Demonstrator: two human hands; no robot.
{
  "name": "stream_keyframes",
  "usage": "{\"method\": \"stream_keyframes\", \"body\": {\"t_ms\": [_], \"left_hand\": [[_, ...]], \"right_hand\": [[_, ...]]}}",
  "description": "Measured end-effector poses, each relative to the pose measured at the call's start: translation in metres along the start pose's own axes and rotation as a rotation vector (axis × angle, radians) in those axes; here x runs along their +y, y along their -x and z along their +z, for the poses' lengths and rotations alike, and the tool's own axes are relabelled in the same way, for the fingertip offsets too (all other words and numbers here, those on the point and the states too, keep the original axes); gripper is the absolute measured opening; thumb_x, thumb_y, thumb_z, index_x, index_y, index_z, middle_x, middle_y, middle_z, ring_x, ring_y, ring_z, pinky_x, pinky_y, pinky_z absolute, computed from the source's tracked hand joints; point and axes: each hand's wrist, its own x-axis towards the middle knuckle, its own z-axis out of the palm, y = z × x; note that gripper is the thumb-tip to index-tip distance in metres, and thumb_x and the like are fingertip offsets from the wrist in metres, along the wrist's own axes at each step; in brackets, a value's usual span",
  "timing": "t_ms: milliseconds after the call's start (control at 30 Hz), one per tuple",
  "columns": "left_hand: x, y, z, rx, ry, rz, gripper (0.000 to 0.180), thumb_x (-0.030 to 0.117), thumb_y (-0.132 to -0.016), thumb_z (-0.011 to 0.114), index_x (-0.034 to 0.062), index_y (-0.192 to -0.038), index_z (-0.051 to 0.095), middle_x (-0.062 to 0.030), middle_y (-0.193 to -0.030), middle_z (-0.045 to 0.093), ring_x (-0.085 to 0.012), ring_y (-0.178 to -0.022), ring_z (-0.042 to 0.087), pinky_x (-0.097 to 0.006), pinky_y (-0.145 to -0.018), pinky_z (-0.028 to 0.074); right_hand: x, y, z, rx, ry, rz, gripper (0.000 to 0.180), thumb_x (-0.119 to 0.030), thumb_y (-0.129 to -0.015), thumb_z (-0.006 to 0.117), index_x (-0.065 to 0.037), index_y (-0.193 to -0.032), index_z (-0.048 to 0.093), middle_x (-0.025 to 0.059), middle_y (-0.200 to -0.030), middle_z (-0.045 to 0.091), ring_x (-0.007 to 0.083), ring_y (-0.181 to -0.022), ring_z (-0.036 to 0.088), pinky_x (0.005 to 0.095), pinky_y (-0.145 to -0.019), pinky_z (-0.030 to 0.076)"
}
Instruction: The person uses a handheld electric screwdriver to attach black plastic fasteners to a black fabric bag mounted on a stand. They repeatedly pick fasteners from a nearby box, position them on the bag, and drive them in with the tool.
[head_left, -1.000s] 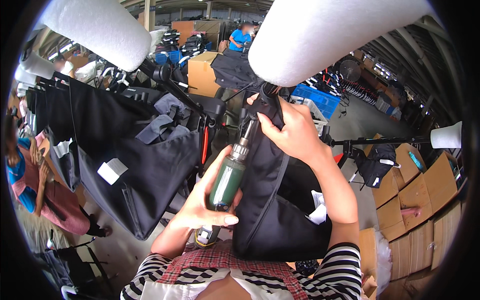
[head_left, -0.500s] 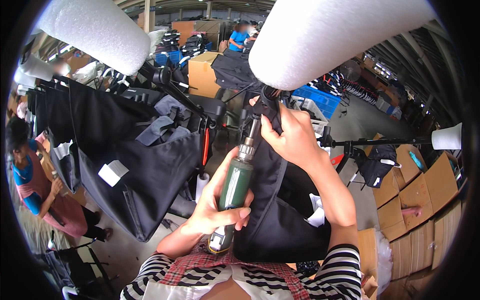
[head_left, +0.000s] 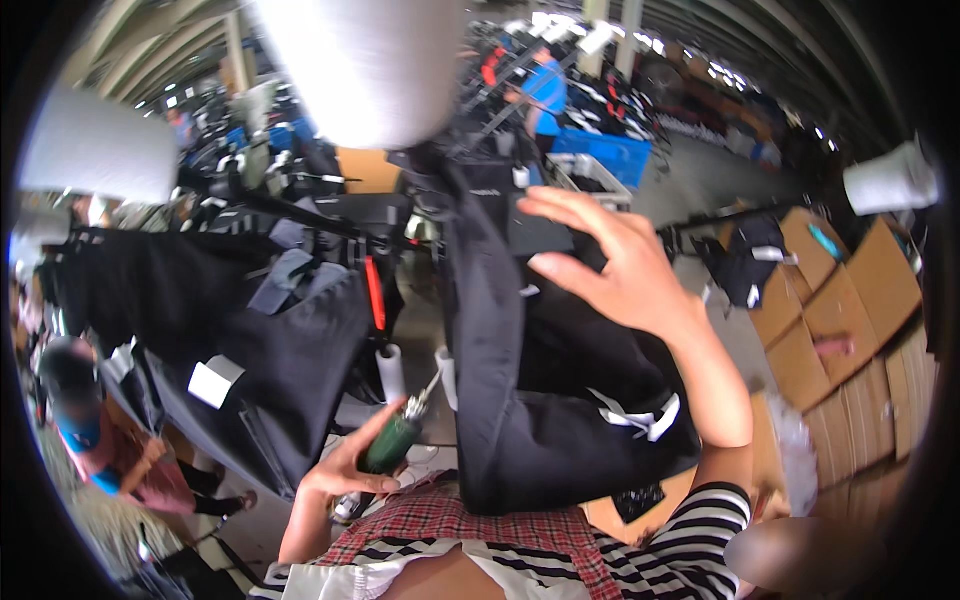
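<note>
holding a glossy green barrel-shaped power screwdriver [head_left: 391, 446] with a silvery collar and a slim metal bit, the left hand [head_left: 340, 468] sits low, near the person's red plaid apron [head_left: 440, 515]. to its right hangs a piece of black fabric [head_left: 560, 445], smooth and slightly shiny, with a long upright fold and a crumpled white tag [head_left: 662, 418] near its lower right. a second stretch of black fabric [head_left: 270, 385] drapes in a broad, pointed shape on the left, bearing a square white label [head_left: 215, 381] beside a bright red strip [head_left: 375, 292].

the left fingers and thumb wrap the tool, its bit tilted up and to the right. the right hand [head_left: 635, 270] is raised over the black fabric, thumb and fingers spread wide, grasping nothing, its forearm rising from a striped sleeve; whether the fingertips touch the cloth cannot be told.

a fat white foam tube [head_left: 365, 70] juts down at the top, blocking part of the view behind. beyond are a blue crate [head_left: 605, 160] and a person in blue [head_left: 545, 95]; another person in a pink apron [head_left: 165, 485] is at lower left. cardboard boxes [head_left: 850, 310] stack on the right.
</note>
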Motion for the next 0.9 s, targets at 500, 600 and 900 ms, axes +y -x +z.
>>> {"method": "stream_keyframes", "body": {"t_ms": [500, 600, 900], "left_hand": [[0.019, -0.079, 0.045, -0.397, -0.366, 0.218, 0.079, 0.017, -0.065, 0.093, 0.0002, -0.132, 0.055, -0.0138, -0.119, 0.065, -0.0229, -0.110, 0.059, -0.034, -0.097, 0.043], [0.038, -0.101, 0.062, -0.284, 0.126, 0.136, 0.113, 0.009, -0.059, 0.093, 0.0043, -0.154, 0.034, -0.0095, -0.102, 0.064, -0.0106, -0.074, 0.061, -0.025, -0.065, 0.050], [0.059, -0.126, 0.086, -0.227, 0.338, 0.231, 0.128, 0.001, -0.056, 0.085, 0.0042, -0.160, 0.011, -0.0179, -0.106, 0.060, -0.0157, -0.065, 0.061, -0.025, -0.048, 0.050]], "right_hand": [[0.016, 0.209, -0.119, 0.642, 0.472, 0.671, 0.024, -0.020, -0.102, 0.060, -0.002, -0.115, 0.070, 0.0078, -0.097, 0.077, 0.0118, -0.090, 0.069, 0.0254, -0.080, 0.051], [0.022, 0.244, -0.122, 0.452, 0.651, 0.919, 0.023, -0.015, -0.101, 0.057, 0.001, -0.111, 0.070, 0.0115, -0.088, 0.077, 0.0167, -0.082, 0.073, 0.0296, -0.076, 0.055], [0.030, 0.261, 0.116, -0.058, -0.266, 0.941, 0.033, -0.035, -0.098, 0.065, -0.003, -0.104, 0.071, 0.0160, -0.094, 0.075, 0.0272, -0.087, 0.074, 0.0361, -0.079, 0.058]]}}
